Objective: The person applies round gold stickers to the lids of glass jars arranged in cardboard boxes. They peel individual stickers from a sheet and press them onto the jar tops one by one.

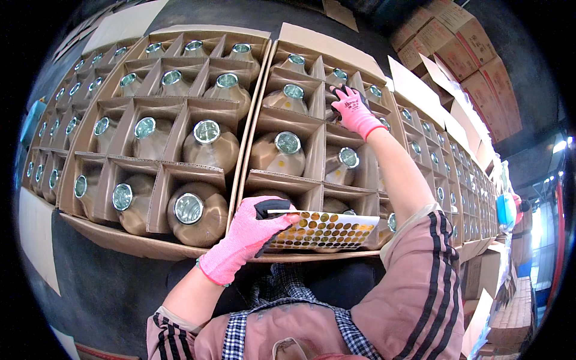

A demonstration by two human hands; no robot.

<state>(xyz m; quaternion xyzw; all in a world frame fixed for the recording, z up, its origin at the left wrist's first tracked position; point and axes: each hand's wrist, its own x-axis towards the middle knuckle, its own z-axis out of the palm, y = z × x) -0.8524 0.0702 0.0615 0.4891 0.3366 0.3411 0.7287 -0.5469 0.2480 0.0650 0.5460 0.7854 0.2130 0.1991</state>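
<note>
My left hand [253,231], in a pink glove with black fingers, pinches a white-edged sheet of round gold stickers [327,231] at its left end. The sheet is held level above the front row of an open cardboard box [291,185], partly covering the glass vases there. My right hand [351,109], gloved the same, reaches into a middle compartment of that box with its fingers apart and bent downward. The vase under it is hidden, as are some fingertips. Beside it stand a glass vase [293,93] and another vase [342,165]. A gold dot sits on one nearby vase [281,157].
A second divided box [114,163] of round glass vases adjoins on the left, with another beyond it. More filled boxes [432,144] run along the right. Closed cartons [480,78] are stacked at the far right. Cardboard flaps [333,45] stand up behind the boxes.
</note>
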